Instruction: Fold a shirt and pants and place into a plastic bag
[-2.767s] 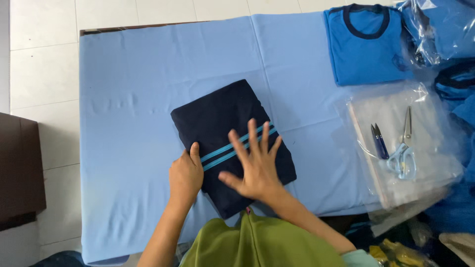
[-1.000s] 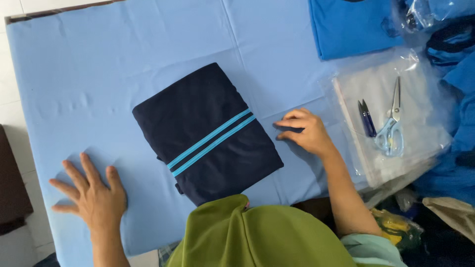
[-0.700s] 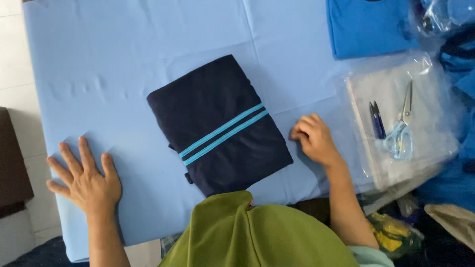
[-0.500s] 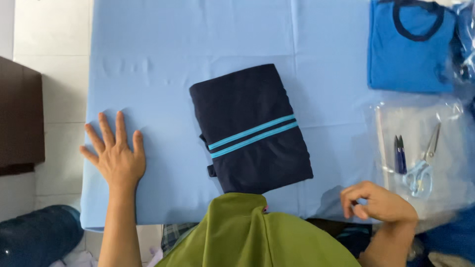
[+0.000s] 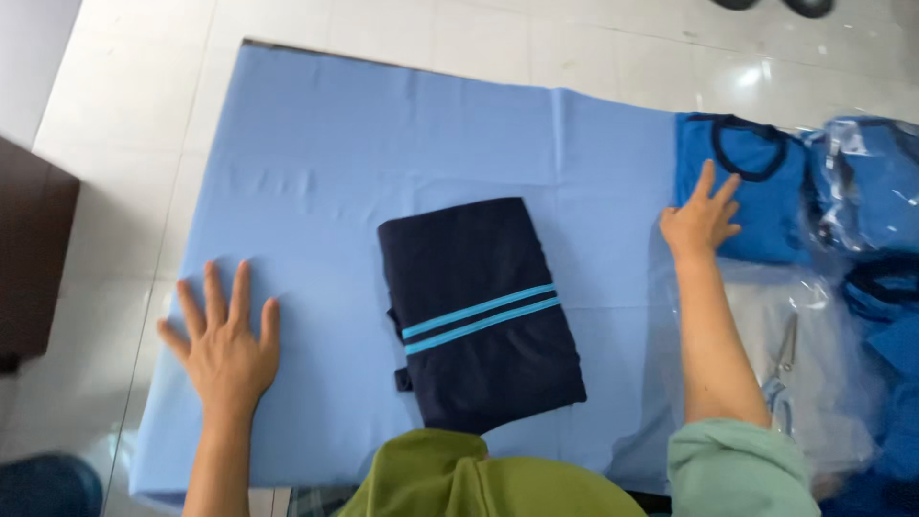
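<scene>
Cloth of blue shirt (image 5: 742, 206) at desk's far right corner looks soft, light; my right hand (image 5: 701, 222) rests spread on its near-left edge, left hand (image 5: 223, 343) flat, spread, empty.

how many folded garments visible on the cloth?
2 clear: a folded navy garment mid-cloth; a blue shirt under the right hand. More blue garments in plastic bags at the right edge, count unclear.

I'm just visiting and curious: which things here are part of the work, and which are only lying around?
In use:
folded navy garment
blue shirt under the right hand
light blue cloth under the left hand

Lying about:
scissors on the clear bags
bagged blue clothes
</scene>
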